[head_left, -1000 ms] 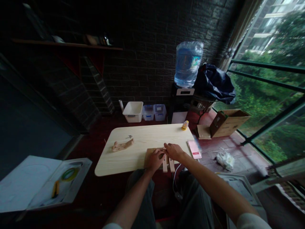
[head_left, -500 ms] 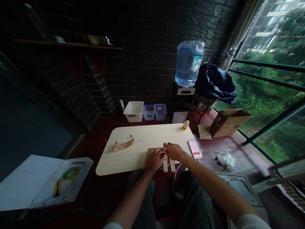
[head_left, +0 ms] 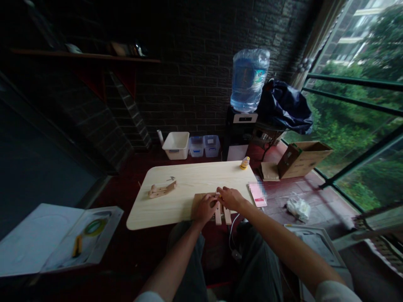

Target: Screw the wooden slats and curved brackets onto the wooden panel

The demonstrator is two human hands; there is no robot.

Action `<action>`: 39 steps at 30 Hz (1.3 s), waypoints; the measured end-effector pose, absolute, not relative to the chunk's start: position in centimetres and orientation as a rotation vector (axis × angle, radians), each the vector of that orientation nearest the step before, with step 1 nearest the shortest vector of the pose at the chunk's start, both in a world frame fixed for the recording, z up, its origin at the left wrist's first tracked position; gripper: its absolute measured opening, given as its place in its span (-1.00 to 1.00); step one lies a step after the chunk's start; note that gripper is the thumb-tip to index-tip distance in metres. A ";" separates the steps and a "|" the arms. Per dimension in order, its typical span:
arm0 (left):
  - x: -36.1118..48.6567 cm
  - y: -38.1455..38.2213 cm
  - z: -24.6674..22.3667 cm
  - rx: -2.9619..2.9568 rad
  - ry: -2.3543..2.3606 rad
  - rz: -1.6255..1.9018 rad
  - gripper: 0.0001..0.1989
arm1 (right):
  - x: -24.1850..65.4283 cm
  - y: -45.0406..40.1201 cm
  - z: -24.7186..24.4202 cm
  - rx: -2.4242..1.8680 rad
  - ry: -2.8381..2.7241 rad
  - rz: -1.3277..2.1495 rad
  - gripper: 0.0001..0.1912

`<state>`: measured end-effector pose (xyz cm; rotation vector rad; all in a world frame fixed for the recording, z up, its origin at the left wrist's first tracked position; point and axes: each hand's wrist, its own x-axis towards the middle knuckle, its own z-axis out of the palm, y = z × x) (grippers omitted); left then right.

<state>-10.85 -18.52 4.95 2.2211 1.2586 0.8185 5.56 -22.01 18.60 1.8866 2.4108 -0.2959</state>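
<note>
At the near edge of the low table (head_left: 185,172), my left hand (head_left: 205,207) and my right hand (head_left: 231,199) meet with fingers bent and closed over the upper end of a pale wooden piece (head_left: 218,217). Its two bars point toward my lap and overhang the table edge. Whatever else lies between my fingertips is too small to make out. Beneath my left hand is a flat brown board (head_left: 196,203). Another wooden assembly (head_left: 162,190) rests on the table's left half, with a small dark tool-like item (head_left: 171,179) behind it.
A small yellow-based bottle (head_left: 244,163) stands at the far right corner. A pink sheet or booklet (head_left: 258,195) lies on the right edge. An open case (head_left: 94,235) is at lower left. Beyond the table are bins (head_left: 176,147), a water dispenser (head_left: 242,130) and a cardboard box (head_left: 304,159).
The camera view has shifted very slightly. Both hands stay at the wooden piece, with only a small movement of the right fingers.
</note>
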 end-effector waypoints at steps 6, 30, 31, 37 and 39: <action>-10.8 -18.9 5.5 2.183 1.293 0.781 -0.83 | 6.6 -21.8 19.0 1.954 2.422 -0.307 -0.70; -9.1 -17.2 6.0 2.333 1.336 0.573 -0.91 | 9.6 -30.8 4.8 2.948 1.377 -3.057 -0.50; -9.1 -17.1 6.1 2.336 1.336 0.558 -0.92 | 9.4 -30.9 4.7 2.945 1.318 -3.094 -0.50; -8.8 -17.6 6.4 2.324 1.374 0.547 -0.96 | 8.6 -31.3 3.8 2.939 1.120 -3.192 -0.48; -8.3 -17.9 6.2 2.299 1.413 0.574 -0.94 | 8.6 -31.3 3.6 2.952 1.128 -3.186 -0.48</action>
